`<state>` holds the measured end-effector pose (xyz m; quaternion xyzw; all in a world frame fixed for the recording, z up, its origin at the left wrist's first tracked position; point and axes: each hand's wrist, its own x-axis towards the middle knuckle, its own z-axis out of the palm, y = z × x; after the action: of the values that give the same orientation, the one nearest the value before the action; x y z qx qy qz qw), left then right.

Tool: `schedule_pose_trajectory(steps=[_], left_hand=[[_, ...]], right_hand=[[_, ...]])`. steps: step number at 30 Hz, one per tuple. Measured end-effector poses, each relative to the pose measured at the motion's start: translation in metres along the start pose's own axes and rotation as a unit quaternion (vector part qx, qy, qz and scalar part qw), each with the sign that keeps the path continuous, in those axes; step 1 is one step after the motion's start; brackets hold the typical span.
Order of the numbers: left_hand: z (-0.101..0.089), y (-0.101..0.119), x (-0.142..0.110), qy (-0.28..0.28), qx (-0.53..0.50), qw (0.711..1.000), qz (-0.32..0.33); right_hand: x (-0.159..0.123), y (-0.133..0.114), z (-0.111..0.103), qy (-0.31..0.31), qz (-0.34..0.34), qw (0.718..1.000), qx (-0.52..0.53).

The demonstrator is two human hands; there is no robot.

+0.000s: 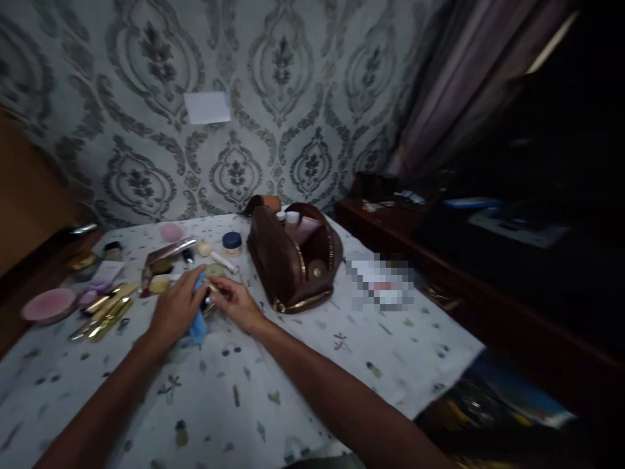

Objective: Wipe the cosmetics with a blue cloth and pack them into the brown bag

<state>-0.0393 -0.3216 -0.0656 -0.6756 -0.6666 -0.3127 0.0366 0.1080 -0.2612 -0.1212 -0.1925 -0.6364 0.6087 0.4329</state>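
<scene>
My left hand [176, 305] is closed on a blue cloth [198, 327], part of which hangs down below the fingers. Close against it, my right hand [240, 305] pinches a small dark item [207, 303]; the fingers and cloth cover most of it, so its kind does not show. Just beyond my hands lie a round greenish container [213, 269] and a white tube [225, 262]. A jar with a dark blue lid [232, 243] stands farther back. To the right sits a brown bag [278, 264], unzipped, with white-capped containers [291, 219] inside.
Several gold tubes [108, 314], a pink round dish [49, 305] and a purple item [94, 293] lie at the left. A pixelated white item [383, 280] is right of the bag. The patterned tablecloth [303, 371] covers the table; the wallpapered wall [278, 85] stands behind.
</scene>
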Motion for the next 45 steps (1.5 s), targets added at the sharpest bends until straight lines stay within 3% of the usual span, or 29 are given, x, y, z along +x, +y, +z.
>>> schedule_pose_trajectory(steps=[2, 5, 10, 16, 20, 23, 27, 30, 34, 36, 40, 45], left_hand=[[-0.002, -0.006, 0.003, -0.014, 0.036, 0.998, -0.046], [-0.009, -0.01, 0.006, -0.049, -0.001, 0.995, -0.087], [-0.024, 0.002, 0.007, -0.011, -0.03, 0.995, -0.098], [-0.026, 0.004, 0.0, 0.027, 0.088, 0.996, 0.014], [-0.017, 0.003, -0.001, -0.007, 0.006, 0.998, 0.059], [-0.017, 0.002, 0.003, -0.015, -0.017, 1.0, -0.005], [-0.024, 0.005, 0.005, 0.047, 0.011, 0.994, -0.098], [-0.023, 0.02, -0.001, 0.065, 0.045, 0.996, -0.046], [-0.013, 0.041, -0.013, -0.012, 0.119, 0.989, 0.088], [-0.011, 0.043, -0.015, -0.036, 0.152, 0.981, 0.116], [-0.018, 0.026, -0.008, 0.0, 0.137, 0.988, 0.069], [-0.013, 0.005, 0.0, 0.06, -0.077, 0.995, -0.033]], right_hand=[[0.0, 0.001, 0.001, 0.003, 0.015, 1.0, -0.001], [-0.001, 0.002, 0.001, 0.017, 0.022, 0.999, -0.016], [-0.004, -0.007, 0.0, 0.01, 0.011, 0.999, -0.03], [-0.005, -0.032, -0.005, -0.051, -0.003, 0.987, -0.151], [-0.012, -0.036, -0.008, -0.008, -0.016, 0.989, -0.15], [-0.017, -0.029, -0.008, 0.014, -0.017, 0.993, -0.112], [-0.019, -0.022, -0.007, 0.03, -0.011, 0.993, -0.11], [-0.018, -0.021, -0.006, 0.037, -0.01, 0.992, -0.121], [-0.018, -0.024, -0.006, 0.017, -0.015, 0.995, -0.1], [-0.019, -0.026, -0.005, 0.016, -0.018, 0.994, -0.106], [-0.021, -0.031, -0.004, 0.026, -0.012, 0.993, -0.113], [-0.02, -0.029, -0.004, 0.039, -0.02, 0.993, -0.111]])
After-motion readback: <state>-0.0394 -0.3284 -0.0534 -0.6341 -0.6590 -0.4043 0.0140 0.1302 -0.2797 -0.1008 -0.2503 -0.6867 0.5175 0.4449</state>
